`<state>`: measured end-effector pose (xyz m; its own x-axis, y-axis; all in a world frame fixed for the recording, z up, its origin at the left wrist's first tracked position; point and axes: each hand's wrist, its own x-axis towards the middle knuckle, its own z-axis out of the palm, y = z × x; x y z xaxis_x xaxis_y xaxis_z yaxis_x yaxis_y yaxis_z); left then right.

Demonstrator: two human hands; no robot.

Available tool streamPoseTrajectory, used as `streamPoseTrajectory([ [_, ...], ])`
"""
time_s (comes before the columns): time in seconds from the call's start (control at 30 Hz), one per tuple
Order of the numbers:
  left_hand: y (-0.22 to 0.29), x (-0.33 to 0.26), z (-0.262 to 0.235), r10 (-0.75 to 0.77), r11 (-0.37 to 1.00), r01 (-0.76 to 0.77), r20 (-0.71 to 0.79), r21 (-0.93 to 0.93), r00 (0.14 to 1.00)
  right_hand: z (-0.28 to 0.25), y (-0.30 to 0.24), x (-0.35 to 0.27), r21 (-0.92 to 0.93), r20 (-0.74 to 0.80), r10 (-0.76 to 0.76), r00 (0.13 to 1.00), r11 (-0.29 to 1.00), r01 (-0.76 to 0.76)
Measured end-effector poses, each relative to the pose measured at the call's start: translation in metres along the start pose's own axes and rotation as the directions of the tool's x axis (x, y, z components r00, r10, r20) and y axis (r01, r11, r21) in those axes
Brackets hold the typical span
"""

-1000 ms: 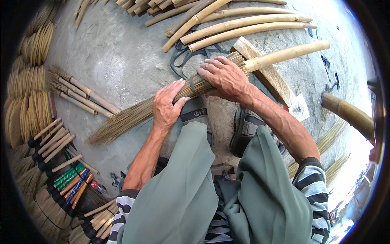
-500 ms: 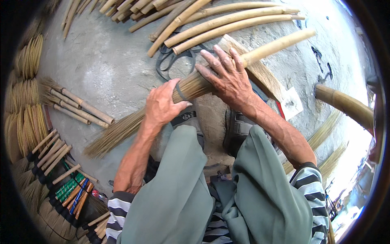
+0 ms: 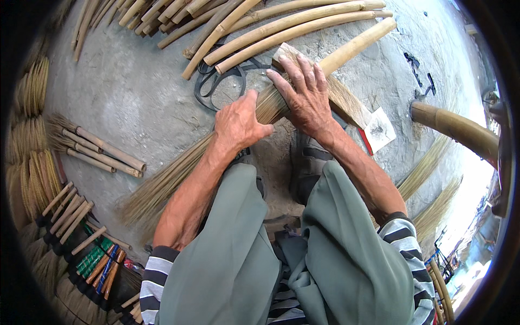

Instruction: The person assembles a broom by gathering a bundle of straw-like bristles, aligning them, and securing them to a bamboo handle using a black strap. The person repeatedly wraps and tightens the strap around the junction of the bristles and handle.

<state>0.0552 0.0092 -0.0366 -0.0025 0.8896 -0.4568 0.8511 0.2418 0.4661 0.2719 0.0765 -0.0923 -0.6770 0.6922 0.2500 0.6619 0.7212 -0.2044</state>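
Observation:
A stick broom lies slantwise across my front, its bristles [image 3: 169,176] fanning out at the lower left and its bamboo handle [image 3: 358,46] pointing to the upper right. My left hand [image 3: 239,122] is wrapped round the bristle bundle near its bound end, thumb toward me. Flat on top of the bundle, where it meets the handle, rests my right hand [image 3: 309,97], fingers stretched out. Beneath the handle lies a wooden block [image 3: 349,103]. What the left palm covers is hidden.
Loose bamboo poles [image 3: 292,30] and a black rubber strip [image 3: 205,89] lie beyond my hands. Short-handled brooms [image 3: 103,151] rest on the left, with finished brooms [image 3: 97,260] stacked below. A thick bamboo pole [image 3: 455,127] juts in at right, near a white card [image 3: 381,130].
My left hand has slid up along the bundle toward my right hand, and the dark band seen earlier is now out of sight. The bristles spread wider. My right hand stays on the bundle.

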Motion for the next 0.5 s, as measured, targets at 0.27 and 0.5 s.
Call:
streamPoseTrajectory([
  [0.27, 0.017, 0.023, 0.010, 0.016, 0.999, -0.012, -0.072, 0.050, 0.997, -0.003, 0.001, 0.004, 0.065, 0.060, -0.029, 0.998, 0.998, 0.025],
  [0.5, -0.007, 0.042, -0.021, 0.037, 0.970, 0.072, 0.439, -0.231, 0.898, -0.011, 0.005, -0.002, 0.027, 0.085, -0.113, 0.990, 0.993, 0.112],
])
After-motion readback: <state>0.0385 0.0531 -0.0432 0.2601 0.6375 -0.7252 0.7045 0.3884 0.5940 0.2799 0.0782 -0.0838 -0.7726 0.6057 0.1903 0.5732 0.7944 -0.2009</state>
